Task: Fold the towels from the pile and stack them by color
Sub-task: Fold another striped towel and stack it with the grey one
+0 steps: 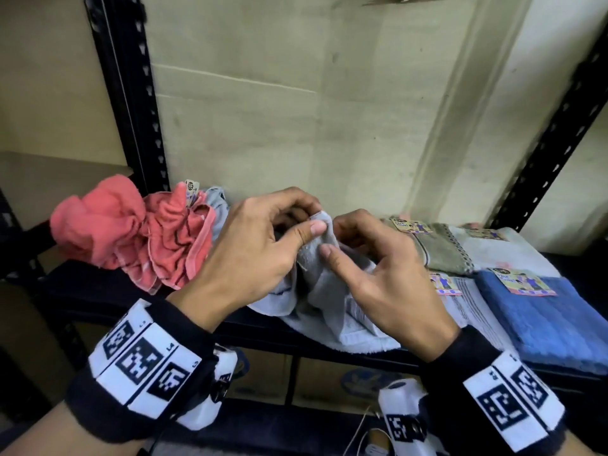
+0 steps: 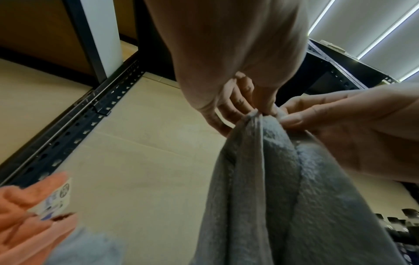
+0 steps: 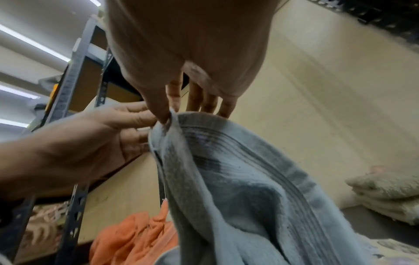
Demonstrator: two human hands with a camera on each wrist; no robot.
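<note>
A light grey towel (image 1: pixel 329 291) hangs from a corner raised above the shelf's front edge, its lower part bunched on the shelf. My left hand (image 1: pixel 314 222) pinches that corner between thumb and fingers. My right hand (image 1: pixel 332 238) pinches the same edge right beside it, thumb in front. In the left wrist view the left hand's fingertips (image 2: pixel 267 111) clamp the grey towel (image 2: pixel 283 179). In the right wrist view the right hand's thumb (image 3: pixel 165 116) presses the striped hem of the grey towel (image 3: pixel 226 170). A crumpled pile of coral towels (image 1: pixel 131 235) lies to the left.
Folded towels lie on the right of the shelf: an olive one (image 1: pixel 441 248), a white one (image 1: pixel 493 251), a blue one (image 1: pixel 552 314) and a grey striped one (image 1: pixel 467 301), some with paper labels. Black perforated uprights (image 1: pixel 131 93) frame the shelf. Boxes sit below.
</note>
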